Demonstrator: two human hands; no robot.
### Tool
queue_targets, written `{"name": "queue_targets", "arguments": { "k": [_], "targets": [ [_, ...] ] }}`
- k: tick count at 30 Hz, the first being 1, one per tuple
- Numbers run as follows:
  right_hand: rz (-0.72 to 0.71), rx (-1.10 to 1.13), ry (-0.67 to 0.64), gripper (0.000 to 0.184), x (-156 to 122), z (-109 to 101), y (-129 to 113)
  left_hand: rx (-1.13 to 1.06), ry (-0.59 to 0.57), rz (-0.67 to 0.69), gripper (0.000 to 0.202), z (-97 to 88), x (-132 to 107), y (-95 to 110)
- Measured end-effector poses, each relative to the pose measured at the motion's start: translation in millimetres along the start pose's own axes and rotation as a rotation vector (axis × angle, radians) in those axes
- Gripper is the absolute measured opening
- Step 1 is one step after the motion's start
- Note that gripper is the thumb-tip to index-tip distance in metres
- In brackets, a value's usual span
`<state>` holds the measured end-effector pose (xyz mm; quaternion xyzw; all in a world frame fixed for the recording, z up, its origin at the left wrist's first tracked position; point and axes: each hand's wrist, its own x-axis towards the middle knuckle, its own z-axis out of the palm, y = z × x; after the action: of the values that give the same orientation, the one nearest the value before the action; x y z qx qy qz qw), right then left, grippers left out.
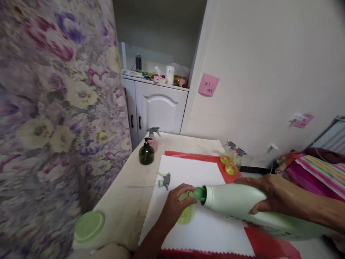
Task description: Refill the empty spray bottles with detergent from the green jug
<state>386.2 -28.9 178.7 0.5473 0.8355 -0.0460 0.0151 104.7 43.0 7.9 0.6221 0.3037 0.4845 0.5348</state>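
My left hand point(179, 201) is wrapped round the neck of a clear yellow-green spray bottle point(186, 215), which stands without its top on a white sheet point(194, 169). In my right hand point(275, 196) lies a large pale green jug point(234, 198), tipped over to the left. Its darker green spout point(199, 194) meets the small bottle's mouth; whether liquid is flowing I cannot tell. A green and grey trigger sprayer point(164, 181) with a thin dip tube rests on the sheet, left of and beyond my left hand.
A round green lid point(88, 226) lies near left on the table. Farther back stand a dark green pump bottle point(146, 154) and a pink spray bottle point(153, 142). Yellow spray bottles point(231, 160) stand at the back right on red sheeting point(192, 155). A floral curtain point(61, 108) hangs at left.
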Motion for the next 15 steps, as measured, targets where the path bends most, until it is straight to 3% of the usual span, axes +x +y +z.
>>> {"name": "queue_targets", "arguments": {
  "k": [3, 15],
  "targets": [
    [0.026, 0.062, -0.103, 0.071, -0.2, -5.0, -3.6, 0.003, -0.015, 0.017, 0.018, 0.5, 0.1, -1.3],
    [-0.003, 0.056, -0.095, 0.069, -1.0, -4.8, 1.3, 0.019, -0.005, 0.017, 0.016, 1.9, 0.5, 0.5]
  ]
}}
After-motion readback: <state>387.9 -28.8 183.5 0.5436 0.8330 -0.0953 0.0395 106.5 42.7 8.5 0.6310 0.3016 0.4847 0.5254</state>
